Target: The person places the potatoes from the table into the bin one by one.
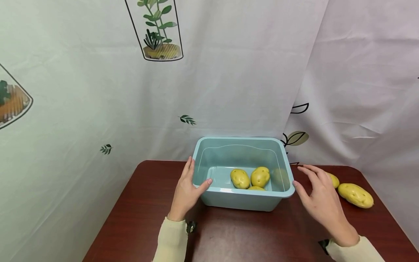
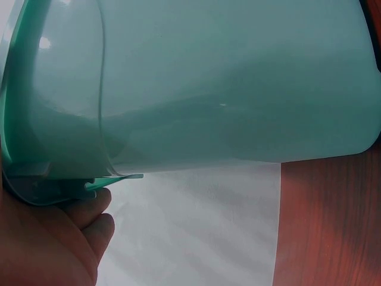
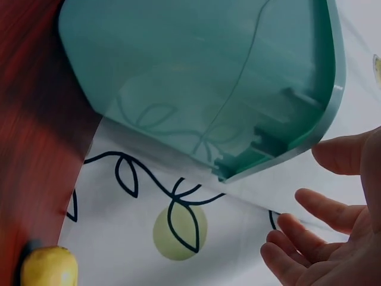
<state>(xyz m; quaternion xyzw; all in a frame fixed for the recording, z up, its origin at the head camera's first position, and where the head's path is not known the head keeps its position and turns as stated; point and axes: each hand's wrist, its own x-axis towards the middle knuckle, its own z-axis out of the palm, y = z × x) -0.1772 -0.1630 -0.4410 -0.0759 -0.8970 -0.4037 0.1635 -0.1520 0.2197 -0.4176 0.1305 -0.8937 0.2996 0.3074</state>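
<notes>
A light blue-green plastic bin (image 1: 242,200) stands on the table. Two potatoes (image 1: 240,178) show clearly inside, and a third potato (image 1: 256,188) is partly hidden by the front rim. My left hand (image 1: 187,193) holds the bin's front left corner, thumb over the rim and fingers along the outside. Under that rim, the left wrist view shows the fingertips (image 2: 98,229). At the front right corner is my right hand (image 1: 319,198), fingers spread and loosely bent; its thumb (image 3: 339,156) is at the rim, the other fingers apart from it.
Right of the right hand, a potato (image 1: 356,195) lies on the dark red-brown table (image 1: 147,218). Another potato (image 1: 334,179) is partly hidden behind that hand. A pale patterned cloth (image 1: 229,91) hangs close behind the bin.
</notes>
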